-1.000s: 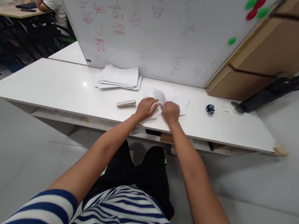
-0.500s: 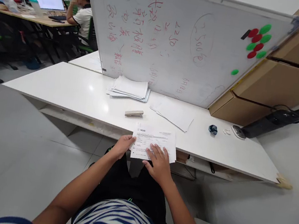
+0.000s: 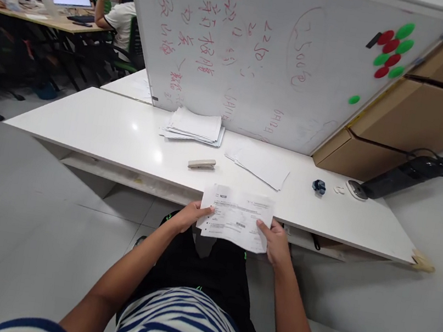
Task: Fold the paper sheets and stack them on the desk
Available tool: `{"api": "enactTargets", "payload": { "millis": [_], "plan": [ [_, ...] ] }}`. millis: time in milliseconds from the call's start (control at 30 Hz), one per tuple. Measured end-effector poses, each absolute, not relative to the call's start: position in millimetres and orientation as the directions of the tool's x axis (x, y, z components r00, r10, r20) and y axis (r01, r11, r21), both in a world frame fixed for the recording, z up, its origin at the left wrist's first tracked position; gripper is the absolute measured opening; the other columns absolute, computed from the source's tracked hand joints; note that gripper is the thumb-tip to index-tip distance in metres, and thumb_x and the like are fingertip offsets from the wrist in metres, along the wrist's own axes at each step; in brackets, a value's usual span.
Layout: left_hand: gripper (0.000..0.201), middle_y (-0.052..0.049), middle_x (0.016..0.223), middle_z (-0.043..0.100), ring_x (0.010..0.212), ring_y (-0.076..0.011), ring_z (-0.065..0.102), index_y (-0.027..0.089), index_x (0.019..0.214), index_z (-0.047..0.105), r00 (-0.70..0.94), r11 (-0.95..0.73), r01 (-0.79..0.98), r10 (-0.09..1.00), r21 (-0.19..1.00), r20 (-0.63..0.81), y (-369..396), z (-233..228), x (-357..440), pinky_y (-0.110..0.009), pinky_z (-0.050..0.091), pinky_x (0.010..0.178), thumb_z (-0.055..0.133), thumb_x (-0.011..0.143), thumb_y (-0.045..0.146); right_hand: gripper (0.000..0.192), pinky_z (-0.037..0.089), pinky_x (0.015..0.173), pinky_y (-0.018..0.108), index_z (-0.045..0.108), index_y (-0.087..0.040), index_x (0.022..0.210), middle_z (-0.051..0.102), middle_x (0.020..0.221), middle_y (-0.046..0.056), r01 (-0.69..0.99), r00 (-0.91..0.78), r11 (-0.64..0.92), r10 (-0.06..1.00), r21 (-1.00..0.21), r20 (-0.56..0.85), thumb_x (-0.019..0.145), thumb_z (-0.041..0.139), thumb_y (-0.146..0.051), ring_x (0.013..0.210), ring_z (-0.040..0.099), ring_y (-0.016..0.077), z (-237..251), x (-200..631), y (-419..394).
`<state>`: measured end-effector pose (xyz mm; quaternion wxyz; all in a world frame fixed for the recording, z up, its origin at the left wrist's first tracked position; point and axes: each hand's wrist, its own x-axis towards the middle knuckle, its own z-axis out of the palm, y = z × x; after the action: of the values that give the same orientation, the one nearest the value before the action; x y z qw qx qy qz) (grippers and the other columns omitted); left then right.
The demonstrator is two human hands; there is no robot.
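The right hand (image 3: 278, 244) is no longer spread flat over the printed paper (image 3: 234, 220) but sits at its right edge, pinching it with the thumb on top. The left hand (image 3: 187, 217) grips the opposite edge, thumb also on the printed face. The paper is held above the lap, at the front edge of the white table (image 3: 106, 126). Beyond it lie a stapler (image 3: 202, 164), some loose sheets (image 3: 265, 170) and, near the whiteboard (image 3: 254, 82), a paper stack (image 3: 194, 126).
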<state>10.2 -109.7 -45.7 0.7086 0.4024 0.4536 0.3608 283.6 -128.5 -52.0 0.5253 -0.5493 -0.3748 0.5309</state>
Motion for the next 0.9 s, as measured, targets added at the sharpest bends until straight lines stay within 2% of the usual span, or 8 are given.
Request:
{"api": "enactTargets", "payload": {
  "millis": [133,233,333,467,633,733,900],
  "plan": [
    [0.042,-0.007,0.113,0.072,0.113,-0.0296,0.062,0.02,0.105,0.074,0.26,0.087,0.02,0.962,0.996,-0.089,-89.8,-0.1,14.8,-0.041,0.049,0.097,0.071,0.077,0.051,0.043,0.05,0.096,0.052,0.072,-0.023,0.103,0.074,0.108,0.008,0.003,0.307,0.152,0.94,-0.988,0.146,0.067,0.08,-0.045,0.106,0.066,0.0306,-27.0,288.0,-104.1],
    [0.042,-0.005,0.112,0.073,0.111,-0.0288,0.063,0.02,0.11,0.072,0.19,-0.071,0.093,0.98,0.993,0.053,-68.4,24.0,19.6,-0.039,0.049,0.096,0.066,0.082,0.05,0.049,0.049,0.098,0.05,0.069,-0.02,0.11,0.072,0.11,0.01,0.058,0.383,0.263,0.885,-0.963,0.264,0.068,0.078,-0.045,0.109,0.065,0.0293,-17.9,285.3,-80.2],
    [0.041,-0.007,0.112,0.072,0.108,-0.0294,0.064,0.019,0.109,0.072,0.137,-0.125,0.165,0.985,0.978,0.103,-48.3,26.8,23.4,-0.039,0.05,0.093,0.065,0.082,0.049,0.054,0.05,0.096,0.049,0.066,-0.016,0.111,0.072,0.111,0.012,0.109,0.316,0.211,0.919,-0.971,0.235,0.067,0.077,-0.046,0.107,0.065,0.029,-17.7,276.3,-58.8],
    [0.044,-0.01,0.117,0.071,0.11,-0.0289,0.064,0.016,0.112,0.07,0.112,-0.088,0.116,0.991,0.989,0.075,-34.4,16.1,26.3,-0.04,0.051,0.094,0.066,0.081,0.048,0.052,0.051,0.093,0.046,0.066,-0.017,0.11,0.072,0.111,0.011,0.114,0.201,0.161,0.962,-0.98,0.182,0.069,0.074,-0.047,0.104,0.067,0.0275,-16.7,265.5,-44.3],
    [0.04,-0.008,0.111,0.073,0.108,-0.0281,0.065,0.016,0.105,0.072,0.103,-0.131,0.098,0.987,0.986,0.121,-31.0,14.2,27.8,-0.04,0.051,0.094,0.067,0.081,0.046,0.044,0.051,0.095,0.045,0.071,-0.015,0.1,0.074,0.104,0.01,0.168,0.262,0.167,0.943,-0.972,0.207,0.071,0.073,-0.048,0.101,0.067,0.028,-9.5,256.7,-47.2],
    [0.04,-0.008,0.114,0.072,0.11,-0.0271,0.064,0.016,0.109,0.071,0.114,-0.153,0.068,0.983,0.986,0.145,-28.4,10.4,29.8,-0.04,0.051,0.095,0.066,0.081,0.045,0.048,0.051,0.096,0.046,0.069,-0.016,0.106,0.073,0.107,0.01,0.179,0.257,0.188,0.939,-0.966,0.23,0.071,0.073,-0.049,0.103,0.066,0.0283,-13.4,250.7,-50.5],
    [0.043,-0.01,0.121,0.069,0.114,-0.027,0.063,0.015,0.115,0.068,0.116,-0.117,0.047,0.987,0.992,0.111,-26.4,-8.3,31.7,-0.04,0.051,0.097,0.067,0.082,0.043,0.054,0.049,0.099,0.047,0.068,-0.015,0.111,0.071,0.115,0.012,0.151,0.256,0.114,0.955,-0.982,0.15,0.07,0.074,-0.049,0.11,0.064,0.0288,-26.3,249.8,-51.8]
  ]
}}
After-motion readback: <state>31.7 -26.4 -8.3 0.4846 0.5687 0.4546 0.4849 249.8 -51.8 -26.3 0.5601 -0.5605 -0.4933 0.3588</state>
